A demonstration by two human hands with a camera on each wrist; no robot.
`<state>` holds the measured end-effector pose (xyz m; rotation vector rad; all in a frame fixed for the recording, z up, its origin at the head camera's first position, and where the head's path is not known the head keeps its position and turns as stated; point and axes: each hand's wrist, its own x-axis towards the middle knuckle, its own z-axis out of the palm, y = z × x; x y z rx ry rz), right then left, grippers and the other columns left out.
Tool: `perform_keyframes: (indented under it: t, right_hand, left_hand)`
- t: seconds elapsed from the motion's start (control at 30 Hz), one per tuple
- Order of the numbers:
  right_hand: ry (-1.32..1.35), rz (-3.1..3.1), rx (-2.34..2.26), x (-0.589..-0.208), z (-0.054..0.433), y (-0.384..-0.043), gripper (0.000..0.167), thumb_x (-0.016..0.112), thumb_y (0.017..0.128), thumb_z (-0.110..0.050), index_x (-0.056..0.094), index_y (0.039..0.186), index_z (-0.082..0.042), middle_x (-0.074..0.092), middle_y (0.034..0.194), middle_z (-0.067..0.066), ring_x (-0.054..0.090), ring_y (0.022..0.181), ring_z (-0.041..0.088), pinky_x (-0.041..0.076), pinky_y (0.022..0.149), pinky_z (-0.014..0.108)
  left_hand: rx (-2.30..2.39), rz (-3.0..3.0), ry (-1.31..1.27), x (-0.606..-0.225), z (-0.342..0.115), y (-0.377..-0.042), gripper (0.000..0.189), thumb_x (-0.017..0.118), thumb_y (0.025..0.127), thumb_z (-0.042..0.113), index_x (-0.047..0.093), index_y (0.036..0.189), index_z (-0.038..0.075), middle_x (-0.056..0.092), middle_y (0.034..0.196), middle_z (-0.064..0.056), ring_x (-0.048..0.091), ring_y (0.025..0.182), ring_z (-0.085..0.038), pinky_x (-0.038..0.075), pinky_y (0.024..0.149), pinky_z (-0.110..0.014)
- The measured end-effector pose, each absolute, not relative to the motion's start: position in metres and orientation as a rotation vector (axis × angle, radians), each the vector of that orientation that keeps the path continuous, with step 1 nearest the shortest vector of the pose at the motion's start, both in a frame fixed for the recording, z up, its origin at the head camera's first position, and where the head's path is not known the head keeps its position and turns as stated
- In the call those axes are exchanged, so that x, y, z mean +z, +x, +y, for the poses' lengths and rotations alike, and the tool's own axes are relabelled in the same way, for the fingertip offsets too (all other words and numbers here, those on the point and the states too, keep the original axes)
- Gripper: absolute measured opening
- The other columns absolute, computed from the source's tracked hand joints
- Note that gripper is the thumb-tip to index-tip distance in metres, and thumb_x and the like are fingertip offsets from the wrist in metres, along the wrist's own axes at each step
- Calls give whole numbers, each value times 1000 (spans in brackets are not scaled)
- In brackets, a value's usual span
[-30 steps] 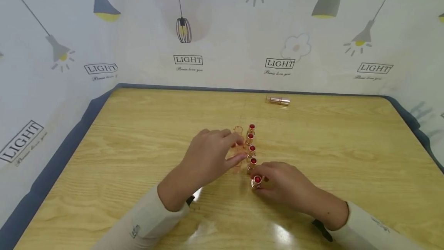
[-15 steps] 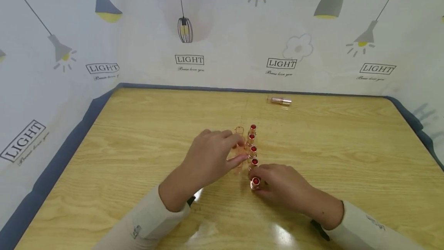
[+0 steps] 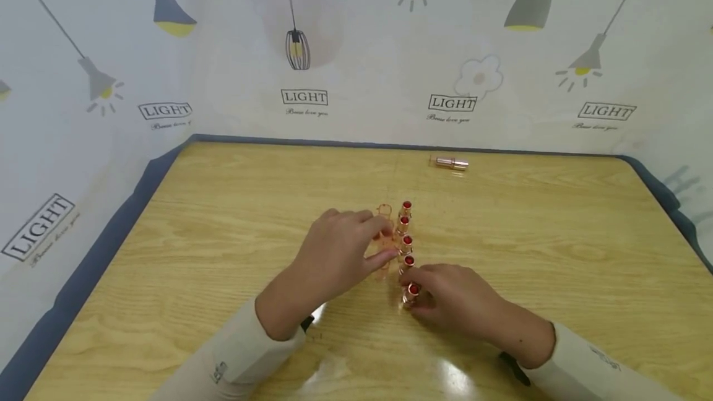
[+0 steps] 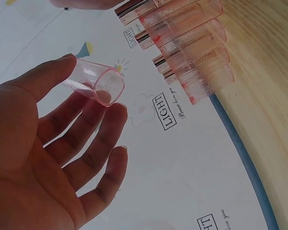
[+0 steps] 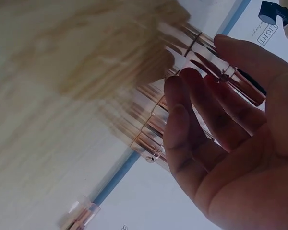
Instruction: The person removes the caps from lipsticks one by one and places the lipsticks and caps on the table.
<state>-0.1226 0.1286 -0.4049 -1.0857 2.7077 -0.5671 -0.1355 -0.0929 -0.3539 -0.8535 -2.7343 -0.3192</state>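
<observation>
My left hand [image 3: 340, 246] pinches a clear pink lipstick cap [image 4: 105, 86] between thumb and fingers, its wide end facing away from the palm in the left wrist view. At the near end of a row, my right hand [image 3: 459, 299] holds a rose-gold lipstick [image 3: 411, 293] upright by its sides, red end up. Several more red-topped lipsticks [image 3: 407, 241] stand in line beyond it. Just left of them runs a second row of clear pink caps [image 4: 194, 40], standing on the table and partly hidden by my left fingers in the head view.
A capped rose-gold lipstick [image 3: 452, 163] lies on its side near the back edge of the wooden table [image 3: 267, 172]. Behind the table hangs a white cloth [image 3: 367, 79] printed with lamps, and it also rises along both sides.
The lipstick in my right hand first shifts slightly left, then tips a little, its red top moving slightly right. My left hand keeps its place beside the rows.
</observation>
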Motion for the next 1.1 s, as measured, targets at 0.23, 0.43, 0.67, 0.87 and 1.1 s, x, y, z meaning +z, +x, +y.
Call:
perform_keyframes:
  t: [0.23, 0.43, 0.67, 0.87, 1.1]
  right_hand:
    - [-1012, 2748, -522, -401, 137, -120, 39, 83, 81, -25, 70, 117, -16, 74, 101, -7, 68, 81, 5, 55, 69, 30]
    - [-947, 2743, -546, -402, 142, -119, 32, 84, 80, -23, 71, 108, -16, 73, 96, -6, 64, 77, 4, 52, 65, 25]
    - [-895, 2755, -558, -390, 149, -121, 32, 83, 81, -22, 70, 110, -18, 72, 99, -6, 63, 78, 5, 50, 64, 23]
    - [-864, 2778, -588, -379, 156, -124, 29, 76, 87, -17, 68, 115, -14, 71, 95, -5, 63, 77, 5, 49, 62, 22]
    - [-856, 2814, -651, -374, 152, -134, 24, 70, 91, -15, 69, 115, -12, 70, 95, -6, 63, 79, 5, 51, 67, 25]
  left_hand:
    - [-312, -2723, -861, -353, -92, -136, 31, 74, 89, 45, 73, 107, 20, 74, 88, 6, 64, 69, -8, 49, 67, -32]
    - [-318, -2780, -860, -353, -92, -134, 30, 73, 90, 44, 70, 106, 18, 76, 90, 7, 65, 70, -7, 47, 67, -30]
    - [-296, -2755, -892, -353, -93, -132, 22, 73, 90, 40, 67, 99, 21, 72, 81, 11, 55, 59, -4, 42, 61, -26]
    - [-444, -2773, -953, -353, -93, -131, 19, 74, 89, 34, 66, 99, 19, 68, 86, 6, 52, 57, -6, 42, 53, -21]
    - [-555, -2789, -1007, -353, -94, -130, 19, 74, 90, 30, 64, 101, 18, 67, 87, 6, 57, 66, -6, 48, 61, -21]
